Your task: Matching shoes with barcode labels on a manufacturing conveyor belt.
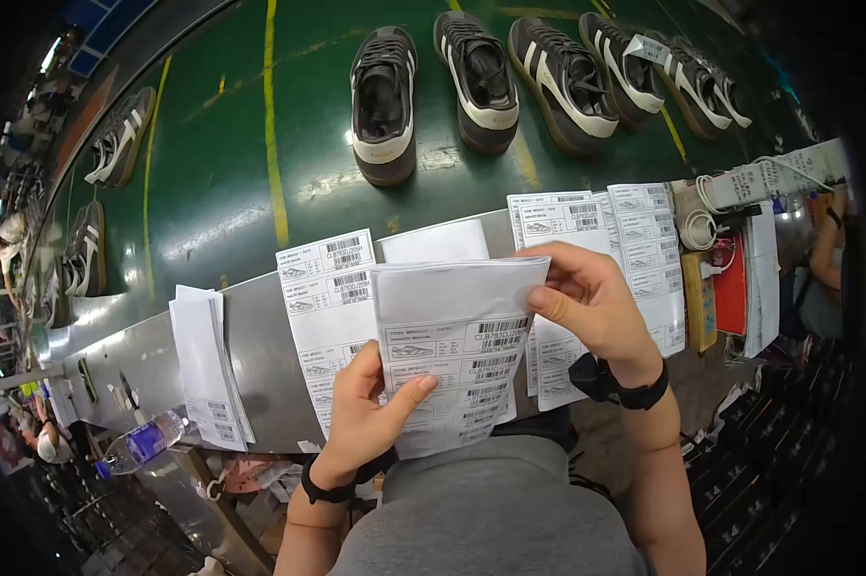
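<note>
Both of my hands hold a stack of white label sheets (452,298) upright in front of my body. The sheets carry printed barcodes and small shoe drawings. My left hand (371,408) grips the lower left edge, its thumb lying across the front. At the upper right corner my right hand (591,302) pinches the stack between thumb and fingers. Behind the stack, other label sheets (303,298) lie on the grey metal ledge (270,317). More label sheets (649,245) lie to the right of my right hand.
Several dark shoes with white stripes (383,106) stand on the green work surface (212,144) beyond the ledge. Farther left lie a pile of papers (203,365) and a plastic bottle (145,442). White cables (699,226) and a red folder (732,298) are at the right.
</note>
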Tool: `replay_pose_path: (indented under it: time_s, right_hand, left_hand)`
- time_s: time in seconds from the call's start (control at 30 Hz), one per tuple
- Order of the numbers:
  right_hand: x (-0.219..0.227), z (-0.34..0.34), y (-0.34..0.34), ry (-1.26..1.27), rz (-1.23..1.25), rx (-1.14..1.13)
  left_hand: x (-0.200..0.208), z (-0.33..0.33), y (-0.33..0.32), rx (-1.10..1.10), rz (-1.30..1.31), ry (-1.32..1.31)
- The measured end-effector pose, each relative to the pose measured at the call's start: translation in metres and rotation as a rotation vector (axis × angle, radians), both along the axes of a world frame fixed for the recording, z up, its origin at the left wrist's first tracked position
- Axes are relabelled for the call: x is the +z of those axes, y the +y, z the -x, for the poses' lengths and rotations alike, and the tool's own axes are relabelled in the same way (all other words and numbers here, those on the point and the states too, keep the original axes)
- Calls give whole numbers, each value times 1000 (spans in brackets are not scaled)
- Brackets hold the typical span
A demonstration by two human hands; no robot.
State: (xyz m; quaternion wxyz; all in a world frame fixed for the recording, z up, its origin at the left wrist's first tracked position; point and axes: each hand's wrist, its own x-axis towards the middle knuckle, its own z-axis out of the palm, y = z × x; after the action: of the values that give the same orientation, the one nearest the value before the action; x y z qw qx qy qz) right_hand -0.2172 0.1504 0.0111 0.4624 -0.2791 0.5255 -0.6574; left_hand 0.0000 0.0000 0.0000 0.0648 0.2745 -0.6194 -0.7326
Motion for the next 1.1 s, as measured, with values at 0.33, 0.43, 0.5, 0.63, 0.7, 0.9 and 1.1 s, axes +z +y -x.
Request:
replay_pose_path:
  time_s: [0.33,0.43,0.5,0.63,0.7,0.9,1.1]
  right_hand:
    - [26,-33,8,917,-264,-627]
    - [21,-40,-5,1371,-161,-707]
    - [12,-47,-9,1328,-166,-656]
    - [7,-50,-20,1402,-249,-533]
    - [6,-49,-16,1375,-252,-506]
    - [38,-57,-10,1148,-268,-343]
    - [67,-17,13,1172,-265,-355]
  left_hand:
    - [24,18,19,15,59,205]
    - [14,22,25,113,98,208]
    - [11,22,24,182,136,204]
    - [-3,18,17,286,111,95]
    - [-16,17,13,168,292,-15]
    - [-29,22,-2,169,359,-172]
    - [-33,8,-22,37,515,-302]
